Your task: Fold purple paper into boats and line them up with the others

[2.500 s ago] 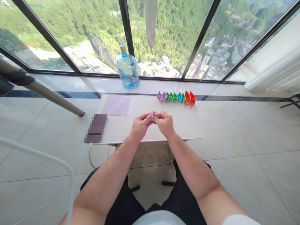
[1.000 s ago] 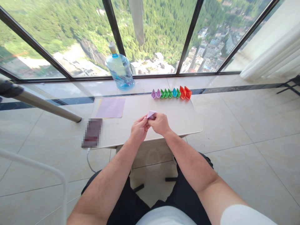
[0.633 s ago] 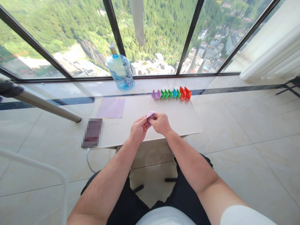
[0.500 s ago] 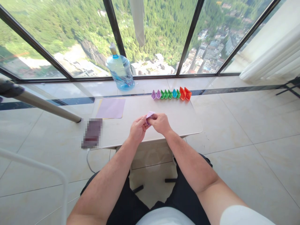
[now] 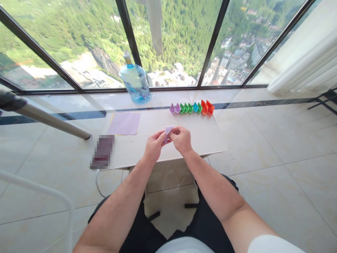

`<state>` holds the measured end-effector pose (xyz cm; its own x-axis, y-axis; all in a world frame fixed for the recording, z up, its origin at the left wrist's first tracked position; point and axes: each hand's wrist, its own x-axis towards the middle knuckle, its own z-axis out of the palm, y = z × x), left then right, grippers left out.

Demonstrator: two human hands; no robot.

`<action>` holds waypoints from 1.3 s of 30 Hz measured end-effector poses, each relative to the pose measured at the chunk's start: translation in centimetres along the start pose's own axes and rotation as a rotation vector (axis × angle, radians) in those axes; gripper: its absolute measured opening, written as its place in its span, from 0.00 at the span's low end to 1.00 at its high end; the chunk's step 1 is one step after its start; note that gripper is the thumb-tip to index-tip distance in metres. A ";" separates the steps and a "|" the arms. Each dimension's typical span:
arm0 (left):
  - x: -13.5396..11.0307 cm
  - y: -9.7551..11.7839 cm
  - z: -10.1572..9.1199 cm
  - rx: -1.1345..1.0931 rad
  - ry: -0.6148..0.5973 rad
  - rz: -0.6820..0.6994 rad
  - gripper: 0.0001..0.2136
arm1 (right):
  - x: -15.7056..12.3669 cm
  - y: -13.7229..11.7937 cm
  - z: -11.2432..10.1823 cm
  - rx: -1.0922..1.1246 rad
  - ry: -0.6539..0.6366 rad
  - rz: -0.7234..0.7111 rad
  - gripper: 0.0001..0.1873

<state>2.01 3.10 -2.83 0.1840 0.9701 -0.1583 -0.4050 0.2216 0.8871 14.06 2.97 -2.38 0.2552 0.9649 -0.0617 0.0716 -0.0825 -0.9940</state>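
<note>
Over the small white table (image 5: 210,137), my left hand (image 5: 153,145) and my right hand (image 5: 181,139) pinch a small folded purple paper piece (image 5: 167,131) between their fingertips. Both hands are closed on it and held just above the tabletop. At the table's far edge stands a row of folded paper boats (image 5: 191,108): purple, green, blue and orange. A stack of flat purple paper sheets (image 5: 124,123) lies at the far left of the table.
A blurred dark flat object (image 5: 102,152) lies at the table's left front corner. A blue water jug (image 5: 135,83) stands on the window ledge behind. A metal pole (image 5: 50,119) slants in from the left, and a white rail (image 5: 39,189) curves at lower left.
The folded purple piece has been turned and worked between my fingertips. My view has shifted slightly; the hands stay over the table's middle.
</note>
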 end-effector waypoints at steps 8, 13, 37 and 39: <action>0.3 1.2 -0.6 0.309 0.047 0.114 0.25 | 0.6 -0.7 -1.0 0.069 -0.080 -0.016 0.12; 0.5 1.3 -1.3 0.578 0.016 0.256 0.23 | 1.1 -0.8 -2.2 -0.006 -0.110 -0.168 0.23; -0.1 1.9 -1.1 0.719 0.063 0.411 0.11 | 1.2 -0.8 -3.2 -0.118 -0.187 -0.290 0.10; -0.1 2.0 -1.1 0.728 0.075 0.405 0.11 | 1.1 -0.7 -3.2 -0.118 -0.178 -0.291 0.10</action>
<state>0.23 3.52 -1.53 0.0777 0.9707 0.2274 0.2573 -0.2399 0.9361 17.37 3.31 -1.49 0.0366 0.9796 0.1977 0.2298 0.1843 -0.9556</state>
